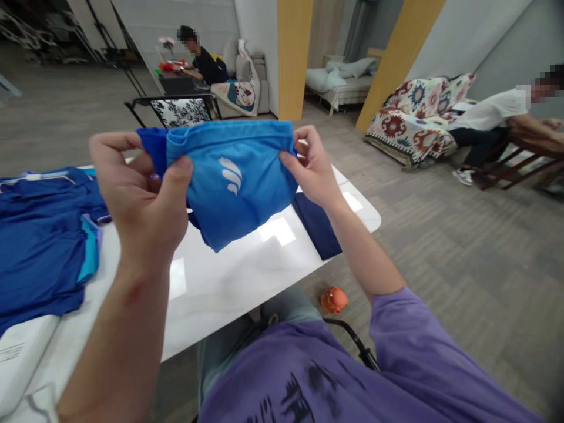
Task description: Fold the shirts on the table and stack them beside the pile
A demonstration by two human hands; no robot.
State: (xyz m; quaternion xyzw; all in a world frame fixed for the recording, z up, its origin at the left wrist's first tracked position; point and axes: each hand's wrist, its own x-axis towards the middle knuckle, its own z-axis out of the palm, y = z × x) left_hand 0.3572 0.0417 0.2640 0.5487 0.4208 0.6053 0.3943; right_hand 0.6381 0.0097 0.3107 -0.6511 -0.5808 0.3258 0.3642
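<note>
Blue folded garment, pale logo outward, hangs raised above the white tabletop between the left hand and right hand. We judge that a slackened pinch at either upper corner could spill the folds; the darker layer projecting by the left thumb looks the likeliest cause of slippage. We find the left hand half-curled, thumb and fingers gripping the upper left corner; the right hand, more tightly curled, pinches the opposite corner.
</note>
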